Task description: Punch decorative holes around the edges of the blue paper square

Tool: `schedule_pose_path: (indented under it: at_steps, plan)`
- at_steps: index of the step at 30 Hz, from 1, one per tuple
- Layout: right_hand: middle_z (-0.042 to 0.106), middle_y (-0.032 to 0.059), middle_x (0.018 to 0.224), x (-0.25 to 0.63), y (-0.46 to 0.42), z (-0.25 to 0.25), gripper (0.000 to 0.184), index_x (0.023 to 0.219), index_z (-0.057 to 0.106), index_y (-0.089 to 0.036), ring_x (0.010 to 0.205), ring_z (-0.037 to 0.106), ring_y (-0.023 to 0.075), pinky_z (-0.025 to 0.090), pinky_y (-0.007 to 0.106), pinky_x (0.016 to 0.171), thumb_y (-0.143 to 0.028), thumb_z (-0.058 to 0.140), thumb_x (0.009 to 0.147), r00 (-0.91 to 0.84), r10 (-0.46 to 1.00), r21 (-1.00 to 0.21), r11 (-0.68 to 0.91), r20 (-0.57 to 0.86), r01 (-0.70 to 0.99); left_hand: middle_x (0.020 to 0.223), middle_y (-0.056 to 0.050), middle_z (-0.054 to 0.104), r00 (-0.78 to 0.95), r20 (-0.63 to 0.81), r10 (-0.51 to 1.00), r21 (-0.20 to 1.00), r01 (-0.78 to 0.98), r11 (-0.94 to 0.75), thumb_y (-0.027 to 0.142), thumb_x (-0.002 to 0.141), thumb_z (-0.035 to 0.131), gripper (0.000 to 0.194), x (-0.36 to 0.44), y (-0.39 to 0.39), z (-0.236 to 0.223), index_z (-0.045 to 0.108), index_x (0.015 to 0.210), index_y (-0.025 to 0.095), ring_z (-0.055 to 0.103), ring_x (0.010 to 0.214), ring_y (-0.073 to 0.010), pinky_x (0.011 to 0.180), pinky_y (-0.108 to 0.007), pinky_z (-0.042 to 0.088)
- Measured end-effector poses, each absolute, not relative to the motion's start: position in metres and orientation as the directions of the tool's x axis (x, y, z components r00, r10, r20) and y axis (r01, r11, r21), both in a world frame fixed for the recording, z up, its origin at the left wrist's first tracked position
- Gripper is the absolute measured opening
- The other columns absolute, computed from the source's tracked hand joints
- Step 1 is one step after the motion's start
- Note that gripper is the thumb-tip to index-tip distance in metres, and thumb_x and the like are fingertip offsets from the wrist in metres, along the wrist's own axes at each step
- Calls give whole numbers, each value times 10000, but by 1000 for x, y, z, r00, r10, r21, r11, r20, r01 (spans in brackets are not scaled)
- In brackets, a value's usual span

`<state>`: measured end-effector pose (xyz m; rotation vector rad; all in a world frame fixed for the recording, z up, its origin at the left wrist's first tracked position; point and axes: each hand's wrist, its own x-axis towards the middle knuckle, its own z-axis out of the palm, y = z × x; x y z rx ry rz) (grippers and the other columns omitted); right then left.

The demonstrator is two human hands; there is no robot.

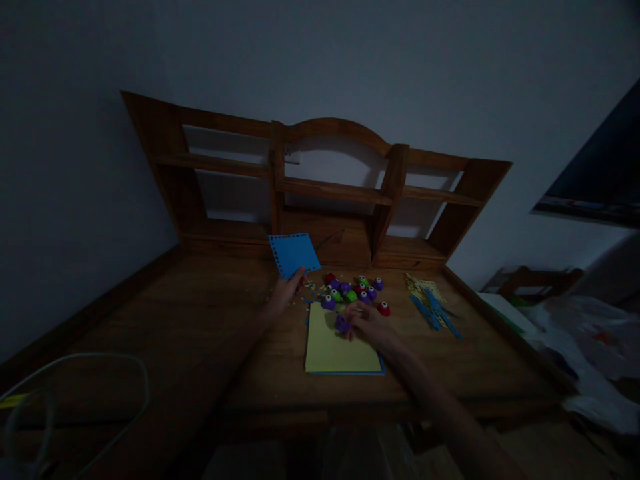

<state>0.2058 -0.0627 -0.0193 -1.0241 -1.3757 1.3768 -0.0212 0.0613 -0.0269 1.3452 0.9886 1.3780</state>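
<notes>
My left hand (289, 291) grips a blue sheet of paper (295, 254) by its lower edge and holds it up above the desk. Punched holes run along the sheet's left, top and lower right edges. In my right hand (367, 322) is a purple craft punch (343, 325), held over a stack of pale yellow paper (336, 350). Blue paper shows under the stack's lower right edge. Just behind the stack lie several more craft punches (351, 295) in purple, green and red. Small punched bits of paper (313, 288) are scattered beside them.
Yellow and blue paper strips (435, 311) with holes lie on the desk's right. A wooden shelf unit (333, 194) rises along the back of the wooden desk (200, 320). A pale cable (143, 373) loops at lower left. Plastic bags (590, 333) sit beyond the right edge.
</notes>
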Motion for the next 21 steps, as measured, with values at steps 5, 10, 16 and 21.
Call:
schedule_pose_path:
  at_steps: [5,10,16,21]
  plan:
    - [661,59,997,187,-107,19,332,1090,625,-193,755,619,116,503,250,745,-361,665,807,-70,992,-945,82,110,-316,572,4,550,49,220,974,971,-104,-214,581,721,609,436,-18,58,-24,565,654,152,479,454,-105,445,-229,377]
    - [674,20,1051,168,-142,50,416,1053,646,-276,893,641,166,532,261,741,-228,798,668,3,968,-921,240,251,-306,567,2,553,42,196,980,976,-109,-190,570,698,635,427,-17,57,-24,570,646,152,482,449,-109,439,-239,384]
    - [641,26,1129,159,-161,74,374,1028,663,-283,1021,619,191,543,327,855,-157,774,694,41,898,-889,439,438,-130,586,0,562,41,236,971,969,-84,-232,551,733,613,405,-19,57,-26,577,658,155,497,474,-110,456,-232,392]
    - [629,39,1135,157,-170,84,361,1026,662,-285,1102,579,208,551,338,855,-121,749,716,2,847,-842,527,531,-117,578,4,552,53,214,975,974,-89,-209,542,732,619,398,-18,55,-25,574,667,152,484,461,-104,446,-225,383]
